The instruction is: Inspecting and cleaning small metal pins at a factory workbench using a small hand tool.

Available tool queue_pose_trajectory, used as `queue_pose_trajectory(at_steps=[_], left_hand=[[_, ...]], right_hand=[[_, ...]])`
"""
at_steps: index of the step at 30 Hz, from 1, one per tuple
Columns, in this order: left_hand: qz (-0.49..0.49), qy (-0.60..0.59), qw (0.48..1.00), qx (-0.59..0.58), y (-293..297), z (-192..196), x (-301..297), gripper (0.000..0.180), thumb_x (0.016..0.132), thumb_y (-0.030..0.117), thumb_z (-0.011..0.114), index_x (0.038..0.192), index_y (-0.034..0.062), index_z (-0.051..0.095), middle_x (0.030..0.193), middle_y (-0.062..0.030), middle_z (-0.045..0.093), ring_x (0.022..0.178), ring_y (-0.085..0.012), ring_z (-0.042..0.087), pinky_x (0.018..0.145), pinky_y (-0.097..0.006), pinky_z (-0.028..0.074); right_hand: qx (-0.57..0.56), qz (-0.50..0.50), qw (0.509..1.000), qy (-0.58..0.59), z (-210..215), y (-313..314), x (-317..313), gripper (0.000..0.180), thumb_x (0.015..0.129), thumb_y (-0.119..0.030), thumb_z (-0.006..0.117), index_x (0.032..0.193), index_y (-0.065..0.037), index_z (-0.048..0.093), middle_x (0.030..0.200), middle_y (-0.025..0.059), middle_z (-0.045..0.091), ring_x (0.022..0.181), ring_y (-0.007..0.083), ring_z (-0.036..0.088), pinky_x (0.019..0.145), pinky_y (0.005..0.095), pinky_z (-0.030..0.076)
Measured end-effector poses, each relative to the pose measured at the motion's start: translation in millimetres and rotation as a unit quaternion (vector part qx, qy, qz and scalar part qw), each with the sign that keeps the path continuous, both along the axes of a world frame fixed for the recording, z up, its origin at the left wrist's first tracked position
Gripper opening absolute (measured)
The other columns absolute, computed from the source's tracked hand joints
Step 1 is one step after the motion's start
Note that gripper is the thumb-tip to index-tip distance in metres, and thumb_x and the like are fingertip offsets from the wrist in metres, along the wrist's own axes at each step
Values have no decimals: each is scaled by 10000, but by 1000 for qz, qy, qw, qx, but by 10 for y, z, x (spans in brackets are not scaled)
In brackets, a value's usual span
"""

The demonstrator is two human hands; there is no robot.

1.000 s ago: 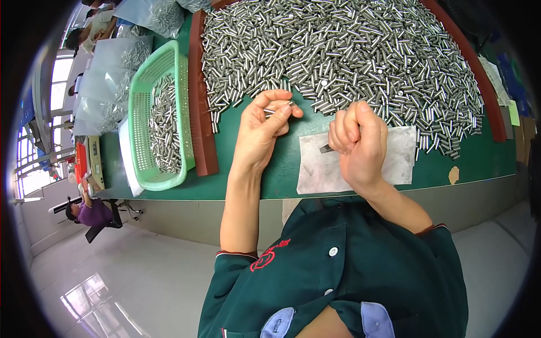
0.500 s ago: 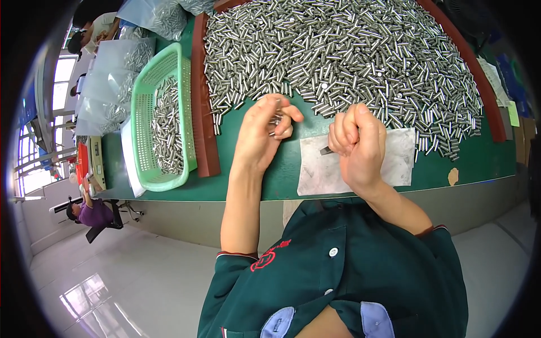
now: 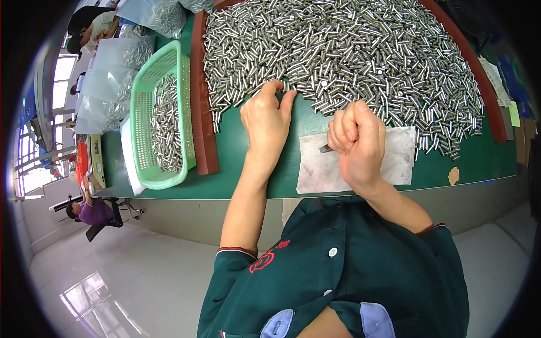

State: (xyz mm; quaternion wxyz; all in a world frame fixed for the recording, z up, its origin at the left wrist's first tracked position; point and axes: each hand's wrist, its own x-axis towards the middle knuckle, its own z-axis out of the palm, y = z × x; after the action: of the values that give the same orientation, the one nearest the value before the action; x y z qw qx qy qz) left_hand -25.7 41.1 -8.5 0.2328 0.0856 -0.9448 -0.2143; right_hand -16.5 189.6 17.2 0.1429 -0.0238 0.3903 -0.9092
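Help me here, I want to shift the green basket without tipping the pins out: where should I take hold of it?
Probably grip the green basket by its two long rims, coming from above, a hand on each side. It lies flat with its open top up, metal pins loose inside, so a level lift looks safest. No handles show.

Single head-worn fisheye, looking steeply down, close over green worktable; edges bowed

Bright, even light, sharp centre, fisheye bending and dark rim
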Motion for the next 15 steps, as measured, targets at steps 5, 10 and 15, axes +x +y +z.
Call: queue_pose_trajectory(at_steps=[5, 10, 15], left_hand=[[13, -24, 1000, -10, -5, 45, 9, 178, 653, 151, 682, 758, 40, 590, 444, -68, 469, 407, -251, 485, 424, -361, 368], [21, -76, 997, 0, 3, 133, -2, 166, 655, 121, 653, 787, 35, 601, 460, -87, 498, 423, -266, 504, 443, -364, 392], [31, -82, 989, -123, 19, 141, -57, 158, 638, 130, 598, 750, 20, 613, 487, -108, 529, 444, -254, 533, 474, -356, 423]], right_hand=[[1, -2, 1000, 3, -3, 2, -1, 368, 890, -196, 309, 543, -73, 286, 470, -8, 293, 423, 54, 224, 393, 215, 201], [19, -10, 1000, 11, -10, -3, -3, 375, 893, -237, 301, 546, -96, 285, 447, -7, 263, 386, 67, 184, 378, 228, 174], [9, -6, 1000, 12, -10, -2, 10, 376, 896, -237, 303, 548, -95, 285, 449, -9, 263, 389, 65, 183, 379, 226, 172]])
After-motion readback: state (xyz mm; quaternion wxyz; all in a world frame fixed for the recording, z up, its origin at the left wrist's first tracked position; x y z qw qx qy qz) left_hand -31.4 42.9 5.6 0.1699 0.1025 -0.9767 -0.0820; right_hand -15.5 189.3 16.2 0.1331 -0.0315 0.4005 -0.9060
